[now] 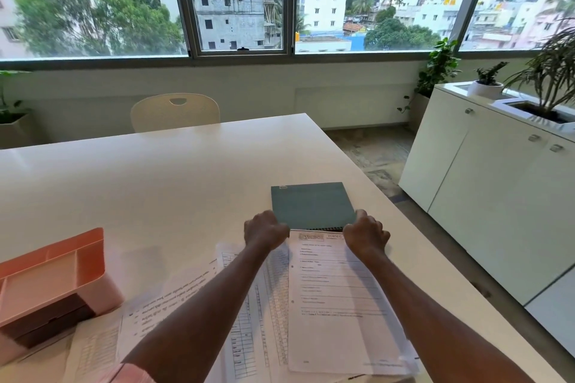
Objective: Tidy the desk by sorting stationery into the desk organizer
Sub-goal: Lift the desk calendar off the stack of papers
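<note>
"Two hands on one thing?"

"Yes. The left hand (265, 232) and the right hand (366, 234) each hold a near corner of a teal notebook (312, 204). Both sets of fingers are curled tight around it, knuckles up."

"Where does the notebook sit?"

"On the white surface (149, 177), toward its right edge and about midway between near and far. Its spiral binding runs along the near side, just over the top of a printed form (339, 305). Whether the notebook lies flat or is raised a little, I cannot tell."

"And the form?"

"It is the top sheet of loose papers (249, 314) that spread out under both forearms toward the near edge."

"The desk organizer?"

"The desk organizer (53, 277) is pink with darker drawers below. It stands near the near edge on the left, well apart from the hands, and its corner touches the papers. Its top tray compartments look bare."

"Anything beyond?"

"A cream chair (175, 113) is at the far edge, and a white cabinet (466, 183) stands off to the right."
</note>
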Demonstrator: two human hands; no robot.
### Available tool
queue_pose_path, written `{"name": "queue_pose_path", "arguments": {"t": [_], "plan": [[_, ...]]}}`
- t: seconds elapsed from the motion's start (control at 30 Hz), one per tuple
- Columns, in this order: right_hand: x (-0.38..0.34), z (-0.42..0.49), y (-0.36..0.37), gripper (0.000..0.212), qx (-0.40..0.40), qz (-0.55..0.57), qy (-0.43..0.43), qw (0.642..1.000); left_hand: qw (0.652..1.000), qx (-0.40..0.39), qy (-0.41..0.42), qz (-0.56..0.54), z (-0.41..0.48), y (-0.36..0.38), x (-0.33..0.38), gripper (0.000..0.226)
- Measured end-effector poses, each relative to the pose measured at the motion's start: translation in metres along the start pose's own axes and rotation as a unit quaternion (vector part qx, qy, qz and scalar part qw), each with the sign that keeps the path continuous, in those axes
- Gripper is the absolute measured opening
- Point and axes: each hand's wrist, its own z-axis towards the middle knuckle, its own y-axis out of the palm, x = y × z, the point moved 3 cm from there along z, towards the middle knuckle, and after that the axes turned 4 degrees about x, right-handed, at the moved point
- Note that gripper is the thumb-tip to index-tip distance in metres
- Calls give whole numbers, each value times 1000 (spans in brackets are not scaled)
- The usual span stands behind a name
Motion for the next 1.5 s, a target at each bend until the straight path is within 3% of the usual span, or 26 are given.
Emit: {"name": "queue_pose_path", "arguments": {"t": [0.2,0.33,0.5,0.73,1.17,1.5], "plan": [[-10,8,-8,49,82,134,8,988,995,43,-23,-93,11,-25,6,22],[-25,12,-23,42,145,261,-1,954,984,121,-14,-131,16,-46,15,47],[-42,22,-41,39,176,355,0,918,964,178,12,-196,23,-66,22,44],[-49,32,-52,33,200,351,-24,915,940,172,27,-294,36,-77,17,37],[-51,42,-59,30,206,374,-53,902,922,203,33,-328,52,-79,20,19],[-52,53,-54,23,200,348,-83,912,925,164,17,-342,69,-71,16,16]]}}
